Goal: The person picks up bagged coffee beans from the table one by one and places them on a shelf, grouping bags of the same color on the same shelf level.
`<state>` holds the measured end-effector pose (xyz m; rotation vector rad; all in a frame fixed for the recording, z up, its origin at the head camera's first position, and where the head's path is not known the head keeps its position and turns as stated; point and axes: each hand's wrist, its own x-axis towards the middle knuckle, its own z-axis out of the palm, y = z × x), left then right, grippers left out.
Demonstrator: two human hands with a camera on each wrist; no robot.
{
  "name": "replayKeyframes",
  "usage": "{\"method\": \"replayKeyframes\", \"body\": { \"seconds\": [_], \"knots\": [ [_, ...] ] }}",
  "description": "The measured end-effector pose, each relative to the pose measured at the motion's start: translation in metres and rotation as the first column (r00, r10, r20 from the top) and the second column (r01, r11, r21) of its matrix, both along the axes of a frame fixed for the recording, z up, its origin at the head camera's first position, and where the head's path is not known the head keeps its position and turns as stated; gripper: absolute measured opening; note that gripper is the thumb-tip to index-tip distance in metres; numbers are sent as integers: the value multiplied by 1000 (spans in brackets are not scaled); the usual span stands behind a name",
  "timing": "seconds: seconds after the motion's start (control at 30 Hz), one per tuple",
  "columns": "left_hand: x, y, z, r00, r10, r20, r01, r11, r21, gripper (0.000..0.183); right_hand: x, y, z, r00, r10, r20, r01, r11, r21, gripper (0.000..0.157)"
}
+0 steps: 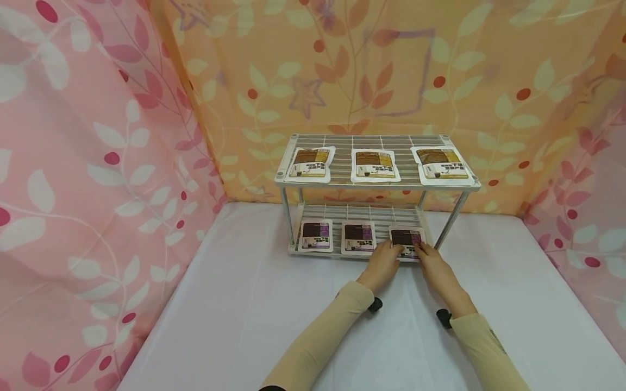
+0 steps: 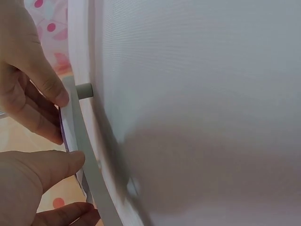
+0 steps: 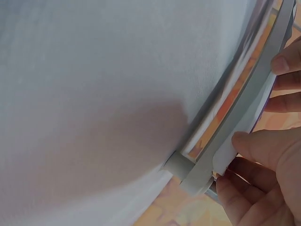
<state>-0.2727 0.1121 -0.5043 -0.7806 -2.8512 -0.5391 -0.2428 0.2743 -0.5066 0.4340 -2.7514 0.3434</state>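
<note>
On the right end of the rack's lower shelf lies a white-edged pouch (image 1: 407, 235) with a dark brown and purple label. My left hand (image 1: 383, 266) pinches its near left edge, and my right hand (image 1: 435, 269) holds the near right corner. In the left wrist view, the left thumb (image 2: 70, 162) presses the pouch's near edge just above the shelf's rim. The right thumb (image 3: 242, 141) lies on that edge in the right wrist view, with the fingertips below it near the shelf corner. Two matching pouches, one left (image 1: 316, 235) and one middle (image 1: 358, 238), lie alongside.
The two-tier wire rack (image 1: 379, 186) stands on a white-covered table (image 1: 235, 304). Its upper shelf bears three pouches with brown and yellow labels, left (image 1: 310, 164), middle (image 1: 375, 165) and right (image 1: 442, 165). Patterned cloth walls (image 1: 235, 108) enclose the back and sides.
</note>
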Motion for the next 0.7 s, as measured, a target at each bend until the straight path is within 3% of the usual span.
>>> {"method": "replayKeyframes", "body": {
  "seconds": [0.33,0.7],
  "knots": [
    [-3,3,1,997,13,-72,-20,996,-92,36,-5,2,-1,999,18,-33,-19,999,-31,35],
    [-5,3,-3,997,17,-69,-25,993,-119,38,-6,3,1,998,50,41,-47,997,-62,39]
  ]
}}
